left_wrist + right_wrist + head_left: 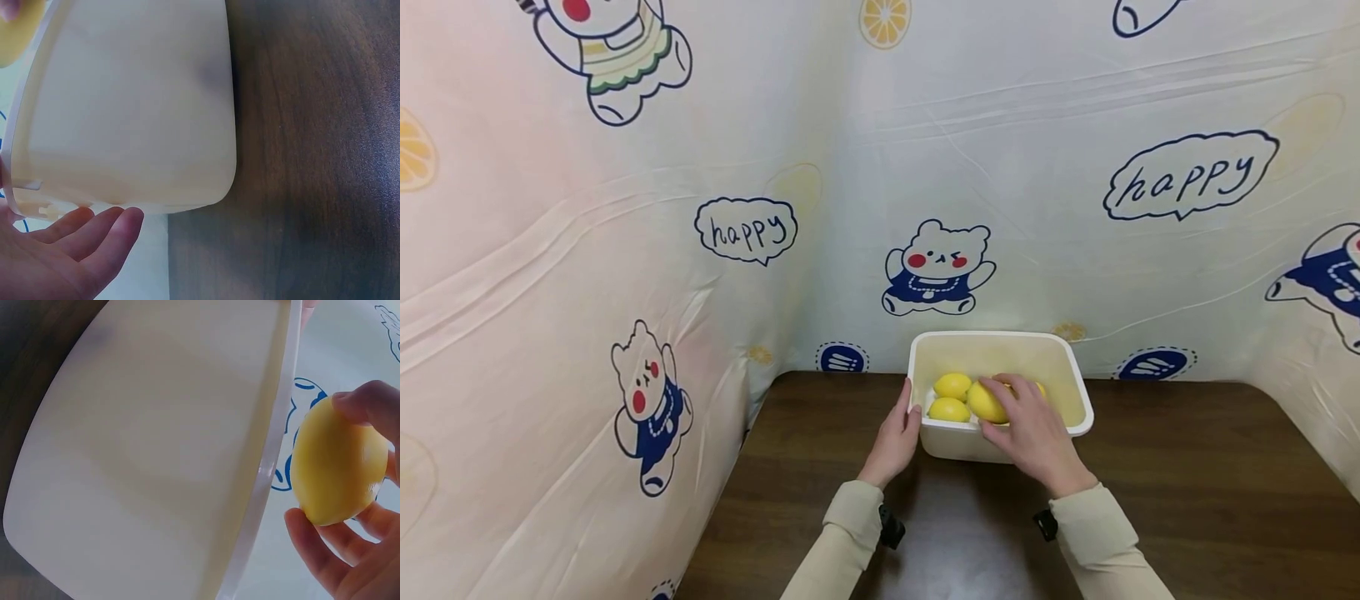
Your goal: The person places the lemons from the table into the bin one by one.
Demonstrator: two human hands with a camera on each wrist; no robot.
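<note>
A cream plastic bin (962,446) with a white rim holds several yellow lemons, two of them, a rear lemon (953,385) and a front lemon (948,410), at its left end. My right hand (1033,429) grips another lemon (337,462) between thumb and fingertips, just above the front rim. More yellow (1041,388) peeks out behind that hand, mostly hidden. At the bin's left end, my left hand (897,437) holds the side, thumb at the rim and fingers (115,240) against the outer wall.
The bin stands on a dark brown wooden table (1187,467), near its back edge. Behind and to the left hangs a pale cloth (1037,100) printed with bears, orange slices and the word "happy". A small black device (891,527) sits at each wrist.
</note>
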